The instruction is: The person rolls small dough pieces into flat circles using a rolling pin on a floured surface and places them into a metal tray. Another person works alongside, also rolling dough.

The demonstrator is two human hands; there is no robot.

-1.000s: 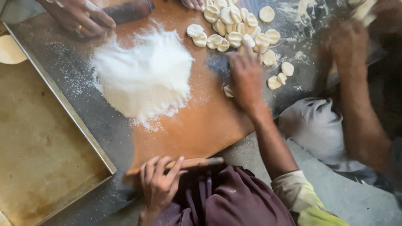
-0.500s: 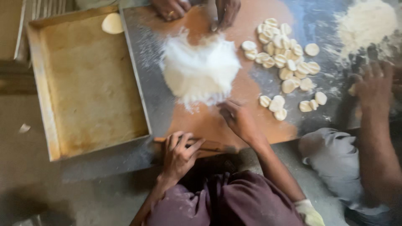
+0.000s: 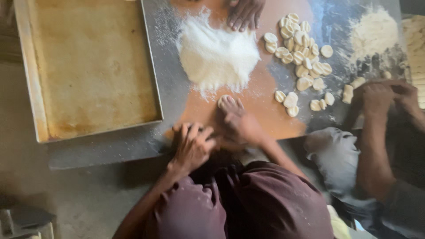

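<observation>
My right hand (image 3: 241, 124) reaches onto the brown wooden board (image 3: 265, 110), its fingertips pressed on a small pale dough piece (image 3: 226, 101) just below a white flour heap (image 3: 217, 55). My left hand (image 3: 192, 148) lies at the board's near edge. Its fingers are curled over a wooden rolling pin (image 3: 223, 144) that is mostly hidden. Several flattened dough pieces (image 3: 301, 57) lie scattered on the right half of the board.
A large shallow metal tray (image 3: 93, 66) sits to the left on the metal table (image 3: 168, 97). Another person's hand (image 3: 245, 13) rests at the board's far side. A second person's hands (image 3: 380, 97) work at the right, near a second flour heap (image 3: 374, 31) and a white cloth (image 3: 336, 150).
My right hand has drawn back from the dough pile toward the board's near middle, with a dough piece now under its fingertips. My left hand has stayed at the board's near edge. The view has shifted.
</observation>
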